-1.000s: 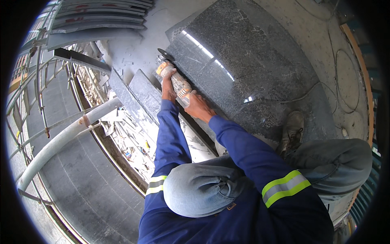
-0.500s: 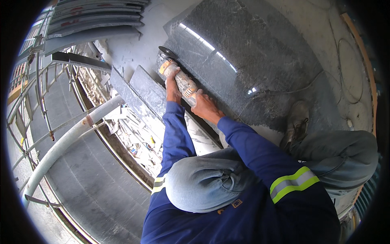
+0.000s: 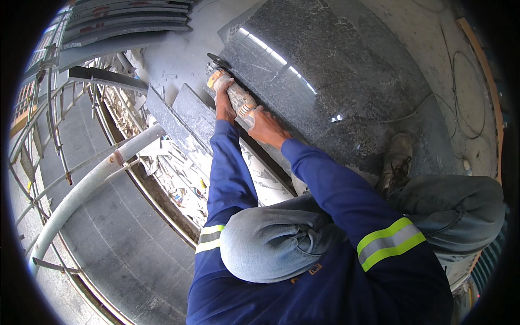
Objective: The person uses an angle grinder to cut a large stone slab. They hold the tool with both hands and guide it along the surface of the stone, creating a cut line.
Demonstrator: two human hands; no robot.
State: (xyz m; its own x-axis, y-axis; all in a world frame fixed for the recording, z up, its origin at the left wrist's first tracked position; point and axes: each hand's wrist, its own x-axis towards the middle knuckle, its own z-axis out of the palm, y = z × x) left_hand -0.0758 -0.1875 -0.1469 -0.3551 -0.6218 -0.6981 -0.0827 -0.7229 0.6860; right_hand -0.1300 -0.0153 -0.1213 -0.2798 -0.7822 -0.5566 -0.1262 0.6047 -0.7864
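Both my hands hold a dusty orange-and-grey angle grinder (image 3: pixel 241 102). My left hand (image 3: pixel 225 103) is wrapped round its front body, close behind the head. Farther back, my right hand (image 3: pixel 265 128) grips the rear end. The dark cutting disc (image 3: pixel 218 59) sits at the left edge of a large dark stone slab (image 3: pixel 346 70), whose polished top carries pale dust. Dust hazes the area round the disc, so I cannot tell how deep it reaches into the stone. A narrow strip of stone (image 3: pixel 271 162) lies along the slab's near left edge, below my hands.
Several grey slabs (image 3: pixel 127 24) are stacked at the far left. Smaller stone pieces (image 3: pixel 187 114) lean left of the grinder, above scattered rubble (image 3: pixel 173 184). A pale pipe rail (image 3: pixel 92 187) curves past at left. A cable (image 3: pixel 417 111) crosses the slab; my shoe (image 3: pixel 398 157) rests at right.
The grinder and both hands have shifted a little away from me and to the left along the slab's edge. More dust hangs near the disc.
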